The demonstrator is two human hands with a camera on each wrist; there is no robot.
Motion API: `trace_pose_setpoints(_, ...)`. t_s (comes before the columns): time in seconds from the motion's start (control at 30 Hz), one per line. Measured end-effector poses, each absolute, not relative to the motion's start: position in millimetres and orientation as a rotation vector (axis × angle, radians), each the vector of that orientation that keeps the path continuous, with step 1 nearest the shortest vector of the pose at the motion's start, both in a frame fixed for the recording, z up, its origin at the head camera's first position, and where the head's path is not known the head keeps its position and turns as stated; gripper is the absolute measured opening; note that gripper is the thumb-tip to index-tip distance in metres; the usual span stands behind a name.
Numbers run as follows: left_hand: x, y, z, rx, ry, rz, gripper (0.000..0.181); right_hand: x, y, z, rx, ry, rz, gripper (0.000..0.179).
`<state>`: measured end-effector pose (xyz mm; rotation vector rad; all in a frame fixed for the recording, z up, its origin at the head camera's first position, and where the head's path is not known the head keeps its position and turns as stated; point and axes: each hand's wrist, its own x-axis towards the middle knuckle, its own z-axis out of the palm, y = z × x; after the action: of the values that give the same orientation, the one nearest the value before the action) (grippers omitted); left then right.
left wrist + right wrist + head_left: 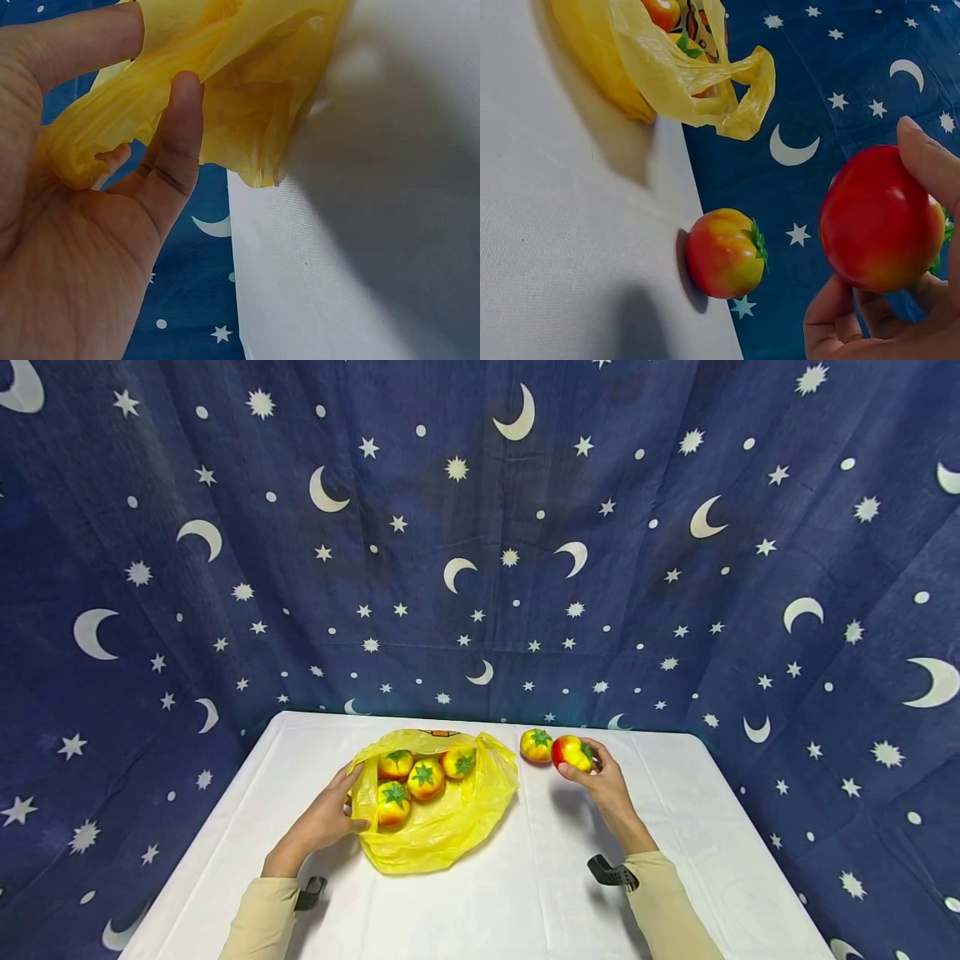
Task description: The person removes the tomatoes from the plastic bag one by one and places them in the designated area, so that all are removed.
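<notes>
A yellow plastic bag point(450, 843) lies on the table with its mouth open toward me. Inside it sit several red-and-yellow tomatoes with green leafy tops, among them one tomato point(426, 779) in the middle. My left hand point(332, 812) holds the bag's left rim, and the left wrist view shows the gathered plastic point(112, 120) running between thumb and fingers. My right hand point(606, 783) grips a tomato point(881, 219) above the table, right of the bag. Another tomato point(726, 253) rests on the table beside the held one.
A white cloth covers the table point(540, 902). Behind and around it hangs a dark blue curtain point(420, 610) with moons and stars. One loop handle point(754, 90) of the bag sticks out toward the right side.
</notes>
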<state>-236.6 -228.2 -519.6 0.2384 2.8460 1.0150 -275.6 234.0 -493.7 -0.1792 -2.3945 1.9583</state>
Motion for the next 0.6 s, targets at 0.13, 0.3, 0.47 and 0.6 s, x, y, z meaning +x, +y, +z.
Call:
trace_pose_setpoints(0.13, -236.5, -227.6, -519.5, 0.243, 2.846, 1.017, 0.105, -276.2, 233.8, -493.1, -0.21, -2.379, 1.943, 0.068)
trace_pose_setpoints(0.3, -235.8, -228.6, -520.6, 0.25, 2.845, 1.013, 0.105, -276.9, 234.6, -492.1, -0.247, -2.376, 1.934, 0.07)
trace_pose_setpoints(0.47, -235.3, -230.8, -521.2, 0.259, 2.856, 1.014, 0.105, -281.4, 239.1, -493.2, -0.24, -2.425, 1.864, 0.079)
trace_pose_setpoints(0.6, -234.8, -231.7, -521.4, 0.263, 2.864, 1.003, 0.105, -284.7, 243.5, -494.6, -0.255, -2.442, 1.829, 0.08)
